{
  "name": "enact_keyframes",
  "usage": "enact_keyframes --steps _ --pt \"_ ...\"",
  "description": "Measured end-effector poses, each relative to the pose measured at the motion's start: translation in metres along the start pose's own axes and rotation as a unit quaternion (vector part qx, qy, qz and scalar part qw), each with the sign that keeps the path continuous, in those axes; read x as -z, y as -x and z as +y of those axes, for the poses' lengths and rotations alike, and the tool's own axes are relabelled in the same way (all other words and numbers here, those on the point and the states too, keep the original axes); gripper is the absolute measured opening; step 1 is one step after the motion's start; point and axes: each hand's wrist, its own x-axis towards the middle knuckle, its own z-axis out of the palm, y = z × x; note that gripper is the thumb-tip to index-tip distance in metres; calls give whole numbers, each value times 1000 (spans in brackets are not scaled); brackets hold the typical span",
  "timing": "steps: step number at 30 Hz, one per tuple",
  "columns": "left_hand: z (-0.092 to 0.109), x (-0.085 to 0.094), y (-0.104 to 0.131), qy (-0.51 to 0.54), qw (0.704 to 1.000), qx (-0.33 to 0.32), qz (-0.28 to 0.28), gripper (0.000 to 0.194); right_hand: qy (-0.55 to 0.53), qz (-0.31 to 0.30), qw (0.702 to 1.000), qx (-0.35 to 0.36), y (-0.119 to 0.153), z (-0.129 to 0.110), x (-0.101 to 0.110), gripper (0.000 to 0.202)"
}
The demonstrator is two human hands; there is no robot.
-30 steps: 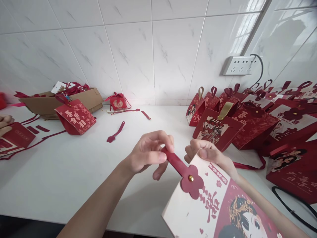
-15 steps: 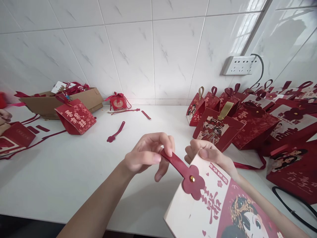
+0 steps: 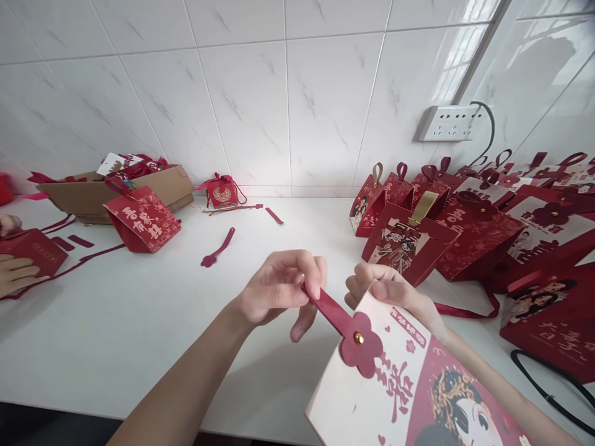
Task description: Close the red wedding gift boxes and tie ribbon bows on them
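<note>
A white and red gift box (image 3: 353, 396) with a cartoon figure and red lettering is tilted at the lower right. My right hand (image 3: 390, 288) grips its top edge, fingers curled behind it. On the box front sits a dark red strap (image 3: 330, 310), whose flower-shaped end is fixed by a gold stud (image 3: 358, 339). My left hand (image 3: 286, 291) pinches the strap's free end between thumb and index finger, pulling it away from the box's top. The other fingers are loosely bent.
Many finished-looking red gift boxes (image 3: 478, 241) crowd the right side. Left are a cardboard box (image 3: 83, 201) of ribbons, a red box (image 3: 142, 220) and a small red pouch (image 3: 222, 191). A loose flower strap (image 3: 218, 249) lies mid-table. At far left, another person's hand (image 3: 16, 272) holds a red box.
My left hand shifts its pinch slightly nearer the strap's end, and the box tilts marginally. At far left, the other person's hand has come onto the front of their red box.
</note>
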Motion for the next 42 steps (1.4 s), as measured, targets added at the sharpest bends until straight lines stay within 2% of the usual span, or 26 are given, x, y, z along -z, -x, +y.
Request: enact_keyframes --steps 8,14,23,25,27,29,31,33,35,38,42 --pt "2 -2 -1 9 1000 1 -22 10 7 22 1000 -7 1 1 -3 30" --pt "5 -7 -2 20 999 41 1 11 10 19 1000 -14 0 2 -3 30" --pt "7 -7 -1 28 998 58 28 13 32 30 999 -15 0 2 -7 31" --pt "6 -8 -3 23 996 54 73 12 69 65 995 4 -1 1 -8 33" --pt "5 -7 -5 8 984 49 173 22 125 137 981 59 -2 1 -10 34" --pt "4 -5 -8 -31 956 62 284 39 194 214 948 134 -4 0 -12 33" --pt "3 -3 -11 -95 931 91 342 42 271 258 909 186 -5 0 -14 30" --pt "3 -2 -12 -162 913 106 360 33 338 271 878 202 -5 0 -16 30" --pt "4 -2 -11 -210 898 92 376 24 376 273 863 197 -5 -1 -17 30" --pt "4 -4 -10 -238 886 74 391 21 400 267 855 196 -4 -1 -16 31" --pt "5 -7 -9 -239 887 98 383 26 416 245 852 204 -2 -1 -14 32"
